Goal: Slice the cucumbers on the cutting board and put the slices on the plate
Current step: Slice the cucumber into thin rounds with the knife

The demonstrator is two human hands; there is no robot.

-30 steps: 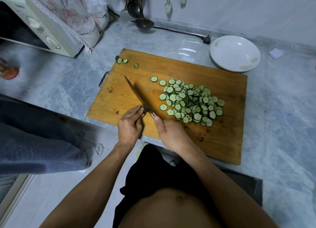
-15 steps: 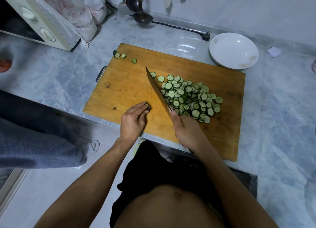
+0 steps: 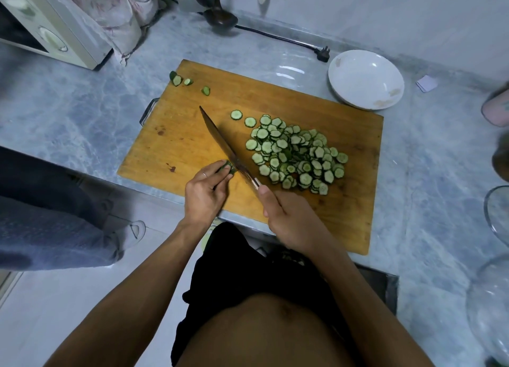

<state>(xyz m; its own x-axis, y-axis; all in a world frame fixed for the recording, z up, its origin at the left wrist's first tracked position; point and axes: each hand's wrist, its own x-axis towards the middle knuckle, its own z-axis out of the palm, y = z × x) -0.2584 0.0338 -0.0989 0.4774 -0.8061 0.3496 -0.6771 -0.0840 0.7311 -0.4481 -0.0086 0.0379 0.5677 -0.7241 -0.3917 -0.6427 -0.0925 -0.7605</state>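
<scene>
Head view, near to far: your right hand [image 3: 289, 218] is gripping the knife [image 3: 228, 151]; your left hand [image 3: 205, 191] is pinching a cucumber stub [image 3: 230, 168] against the blade. Cucumber slices [image 3: 296, 153] are lying heaped on the wooden cutting board [image 3: 170, 149]. White plate [image 3: 366, 80] is sitting beyond, holding none.

The rectangular orange-brown wooden cutting board [image 3: 275, 113] looks matt and stained, with a metal handle at its left end. The grey-veined marble worktop [image 3: 82, 113] is polished and reflective. The round white plate [image 3: 355, 71] is glossy, the long knife blade [image 3: 223, 143] dull metal.
</scene>
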